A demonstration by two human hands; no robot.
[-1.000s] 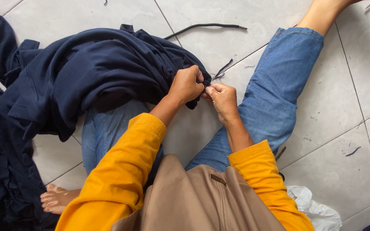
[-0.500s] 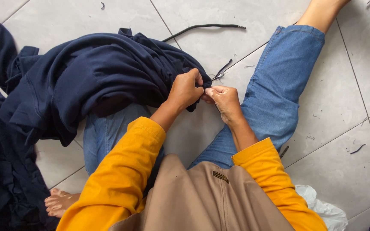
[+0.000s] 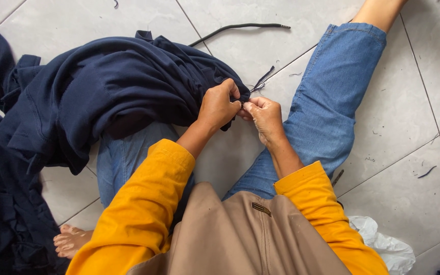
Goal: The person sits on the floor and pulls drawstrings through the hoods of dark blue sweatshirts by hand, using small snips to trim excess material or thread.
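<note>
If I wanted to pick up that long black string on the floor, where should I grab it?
Probably pinch the black cord near its right tip, coming straight down from above. It lies flat and loose on the tiled floor, apart from the navy garment, and that end lies on bare tile. Both hands, left hand and right hand, are busy at the garment's edge.

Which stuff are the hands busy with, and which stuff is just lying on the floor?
Busy with:
left hand pinching the edge of the navy garment
right hand pinching something small at that edge, too small to tell; a short dark cord end sticks out there

Just lying about:
long black cord
navy pile at the left
white plastic bag
</note>
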